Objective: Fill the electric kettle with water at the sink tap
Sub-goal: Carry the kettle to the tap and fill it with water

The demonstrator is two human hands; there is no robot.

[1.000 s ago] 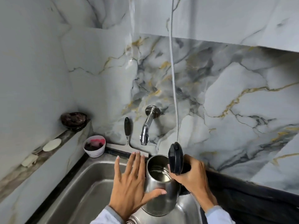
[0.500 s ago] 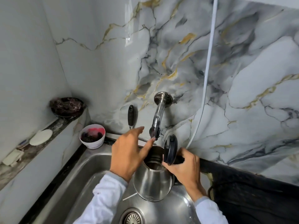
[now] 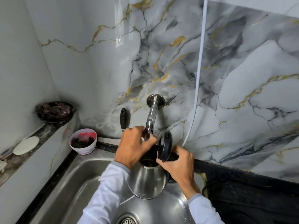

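- The left hand (image 3: 132, 146) has gone up from the side of the kettle (image 3: 148, 178); its fingers, spread flat one second ago, now close around the end of the tap (image 3: 151, 122).
- The kettle mouth has come under the tap end, directly below the left hand's fingers.
- The camera has come closer and looks lower.

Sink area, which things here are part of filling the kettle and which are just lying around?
In use:
steel electric kettle, black lid open
chrome wall tap
left hand at the spout
right hand on the handle
steel sink

Lying about:
white bowl with pink residue
dark dish of scrubbers
white soap
black-handled tool
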